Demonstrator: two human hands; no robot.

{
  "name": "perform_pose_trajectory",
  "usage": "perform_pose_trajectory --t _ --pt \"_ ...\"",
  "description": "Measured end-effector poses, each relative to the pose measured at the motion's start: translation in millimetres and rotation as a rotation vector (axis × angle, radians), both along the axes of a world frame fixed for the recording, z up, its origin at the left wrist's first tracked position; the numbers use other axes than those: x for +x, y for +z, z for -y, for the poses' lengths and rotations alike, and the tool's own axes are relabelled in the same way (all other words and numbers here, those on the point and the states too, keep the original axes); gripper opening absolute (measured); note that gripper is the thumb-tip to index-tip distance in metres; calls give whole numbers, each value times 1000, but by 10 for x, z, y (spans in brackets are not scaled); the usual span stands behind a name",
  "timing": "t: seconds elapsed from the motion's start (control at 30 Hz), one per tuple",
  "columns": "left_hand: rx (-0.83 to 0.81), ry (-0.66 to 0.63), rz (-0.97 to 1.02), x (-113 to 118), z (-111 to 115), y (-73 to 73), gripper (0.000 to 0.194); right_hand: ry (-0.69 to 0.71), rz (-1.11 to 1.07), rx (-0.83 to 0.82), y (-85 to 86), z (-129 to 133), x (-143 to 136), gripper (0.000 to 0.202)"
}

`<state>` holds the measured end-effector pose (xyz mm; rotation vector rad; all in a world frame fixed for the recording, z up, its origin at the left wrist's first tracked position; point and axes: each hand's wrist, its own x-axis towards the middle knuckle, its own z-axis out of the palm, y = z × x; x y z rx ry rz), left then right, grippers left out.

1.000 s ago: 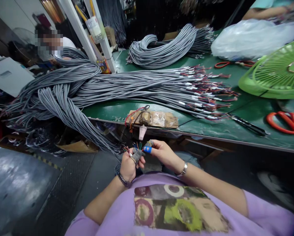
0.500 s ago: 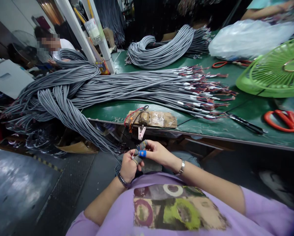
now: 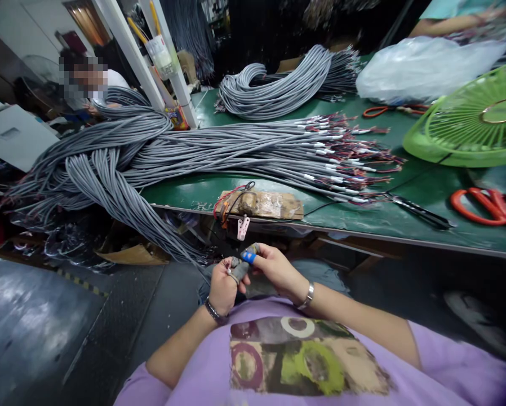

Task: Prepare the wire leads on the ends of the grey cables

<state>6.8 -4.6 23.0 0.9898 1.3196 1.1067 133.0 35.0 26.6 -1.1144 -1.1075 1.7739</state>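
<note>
Just below the table edge, my two hands meet in front of my body. My left hand [image 3: 224, 285] is closed, with grey wrappings on its fingertips. A few dark thin wires [image 3: 226, 263] poke out at its top; the rest of what it holds is hidden. Beside it, my right hand [image 3: 276, 269] pinches close to the left fingertips, with blue tape on the thumb and a grey wrapping on the index finger. What lies between its fingers is too small to make out. A bunch of grey cables [image 3: 151, 223] hangs off the table, its ends near my left hand.
Grey cables [image 3: 236, 144] with stripped ends lie along the green table [image 3: 409, 211]. A wooden block [image 3: 274, 204] with a pink clip [image 3: 243, 228] sits at the edge. Tweezers [image 3: 420, 211], red-handled scissors [image 3: 485, 206], a green fan [image 3: 468, 121] and a plastic bag [image 3: 426, 67] are to the right.
My right thumb has shifted slightly up and right, and the right hand now sits a little apart from the left fingers. The left hand stays nearly in place.
</note>
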Motion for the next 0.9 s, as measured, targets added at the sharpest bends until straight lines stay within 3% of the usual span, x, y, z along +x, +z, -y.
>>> perform_pose_trajectory --t 0.1,0.23,0.27,0.4,0.53,0.9 --pt "-3 -21 14 12 19 14 28 -91 -69 -128 -44 -64 -6 28" --pt "-37 -47 46 -27 55 7 28 -339 -179 -253 -57 -262 139 27" --pt "-44 -36 54 -42 57 2 28 -336 -202 -253 -46 -293 185 26" --pt "-43 26 80 -80 30 -21 32 -29 -228 -297 35 -251 261 28" --pt "-21 18 86 -63 8 -30 34 198 -128 -152 118 -137 177 35" --pt "-24 27 77 -44 -1 -45 34 108 -26 49 -2 -134 62 37"
